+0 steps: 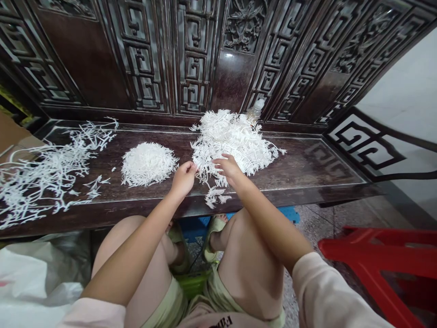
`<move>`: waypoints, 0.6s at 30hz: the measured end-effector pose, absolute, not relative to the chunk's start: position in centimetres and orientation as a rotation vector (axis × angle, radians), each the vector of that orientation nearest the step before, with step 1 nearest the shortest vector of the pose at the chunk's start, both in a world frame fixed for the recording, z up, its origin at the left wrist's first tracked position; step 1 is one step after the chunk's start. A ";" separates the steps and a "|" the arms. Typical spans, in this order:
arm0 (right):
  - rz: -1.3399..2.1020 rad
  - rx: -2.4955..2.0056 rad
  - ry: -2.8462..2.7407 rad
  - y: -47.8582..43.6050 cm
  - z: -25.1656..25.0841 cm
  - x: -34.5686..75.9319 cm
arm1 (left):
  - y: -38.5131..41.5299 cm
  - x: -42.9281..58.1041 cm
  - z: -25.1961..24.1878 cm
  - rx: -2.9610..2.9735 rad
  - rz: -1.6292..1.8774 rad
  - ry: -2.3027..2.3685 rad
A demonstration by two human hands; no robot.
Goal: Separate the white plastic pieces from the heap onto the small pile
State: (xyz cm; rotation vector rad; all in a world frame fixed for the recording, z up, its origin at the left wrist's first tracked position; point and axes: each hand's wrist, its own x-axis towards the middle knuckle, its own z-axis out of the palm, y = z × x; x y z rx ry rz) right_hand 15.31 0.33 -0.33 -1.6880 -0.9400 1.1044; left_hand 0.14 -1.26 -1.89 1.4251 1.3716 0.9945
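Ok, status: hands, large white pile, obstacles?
Left hand pinched, right hand open, both at large white pile. Small clump at front edge of bench. Bottle behind pile, partly hidden.

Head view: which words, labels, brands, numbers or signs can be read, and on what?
No text can be read with certainty.
Shirt front: dark letters, cut off at the bottom edge, too unclear to quote.
White bag: reddish mark, too blurred to tell whether it is lettering.
Bottle: no label can be made out.

Bare bench (303,168) rightward, large heap (235,143) before bottle (256,109)
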 end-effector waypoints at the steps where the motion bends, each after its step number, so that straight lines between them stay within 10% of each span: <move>1: 0.931 -1.720 -0.991 0.2 -0.2 15.4 | -1.2 0.0 -1.8 1.531 0.975 1.411; 5: 0.465 -1.524 -1.368 -0.5 0.5 15.0 | -1.1 -0.1 -1.9 1.733 0.837 1.477; 18: 1.352 -1.291 -1.543 0.0 -1.4 13.3 | -0.2 -0.4 -2.6 1.639 1.017 1.409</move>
